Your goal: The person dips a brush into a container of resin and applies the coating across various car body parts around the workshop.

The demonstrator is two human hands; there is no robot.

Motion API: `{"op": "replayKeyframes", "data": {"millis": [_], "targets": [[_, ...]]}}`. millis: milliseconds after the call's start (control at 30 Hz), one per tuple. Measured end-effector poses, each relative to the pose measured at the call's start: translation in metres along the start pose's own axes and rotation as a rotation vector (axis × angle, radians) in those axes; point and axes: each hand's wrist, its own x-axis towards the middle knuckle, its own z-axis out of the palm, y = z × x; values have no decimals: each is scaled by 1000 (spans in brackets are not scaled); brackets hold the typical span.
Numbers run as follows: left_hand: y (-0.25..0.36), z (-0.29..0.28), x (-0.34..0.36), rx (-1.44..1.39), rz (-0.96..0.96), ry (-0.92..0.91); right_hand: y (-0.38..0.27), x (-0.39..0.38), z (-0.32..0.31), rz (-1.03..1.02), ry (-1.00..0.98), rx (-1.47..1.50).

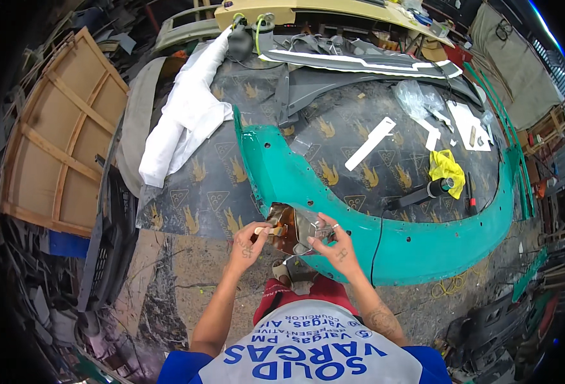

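Observation:
My left hand point(247, 246) is closed in a pinch on a short, flat wooden stick point(264, 230). The stick's tip lies over a clear plastic bag point(305, 227) with something glossy and amber-brown in or on it; I cannot tell which. The bag's right side is between the thumb and fingers of my right hand point(337, 248). Both hands are in front of my body, over the near edge of a large curved green panel point(436, 246), shaped like a vehicle fender with small holes along it. Part of the panel is hidden behind the bag and my hands.
The panel lies on a dark patterned table sheet point(212, 205). A corded black power tool point(423, 193) sits beside a yellow cloth point(445, 168). White fabric point(189, 105) lies at the left, a white strip point(370, 144) mid-table, and grey trim parts point(359, 83) behind.

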Motion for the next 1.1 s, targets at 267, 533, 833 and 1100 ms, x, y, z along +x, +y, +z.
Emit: {"op": "replayKeyframes", "data": {"millis": [267,533,833,1100], "targets": [[3,-29,24,-67,11,9,1,26,12,56,27,11],[-65,-11,28,-743,-367,346,15,55,1,-4,59,87],[-89,13,29,-543,-336,487,1,52,-38,221,110,400],[-78,47,44,2,-78,394,12,13,-90,265,142,416]]}}
